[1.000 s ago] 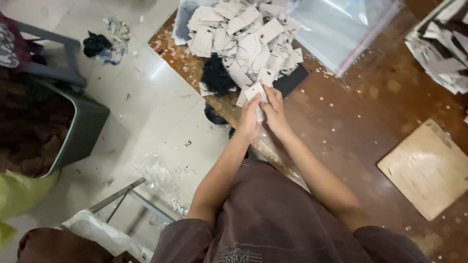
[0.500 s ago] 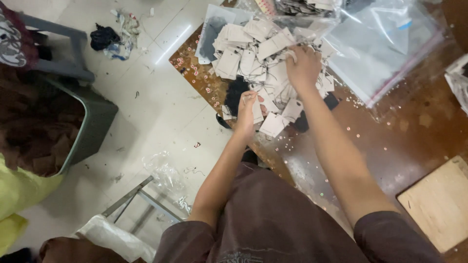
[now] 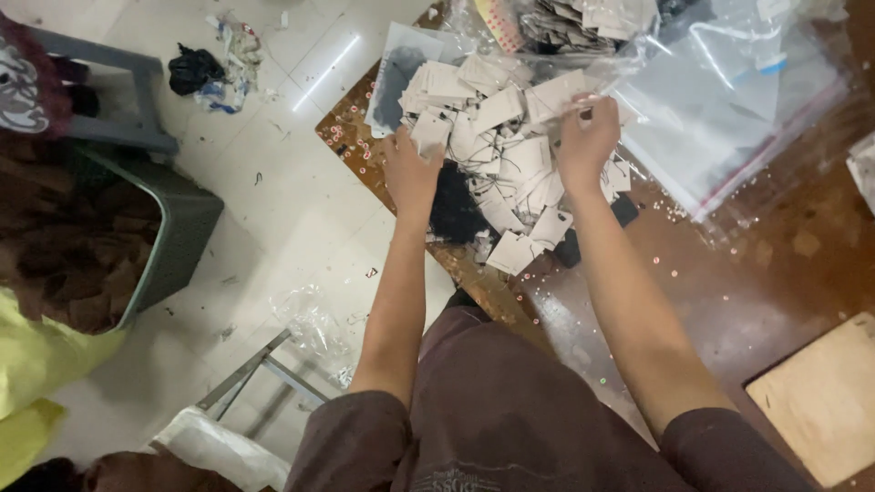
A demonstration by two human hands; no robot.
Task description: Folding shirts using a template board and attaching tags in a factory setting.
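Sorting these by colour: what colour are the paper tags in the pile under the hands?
Pale beige, with thin dark strings; the tags show best in the head view.

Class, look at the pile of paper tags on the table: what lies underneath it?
Under the pile of paper tags, black strings and the brown table show at its edges. Anything beneath the pile's middle is covered.

hands (image 3: 497, 155) parted, reached farther into tag pile (image 3: 497, 137), camera tilted forward
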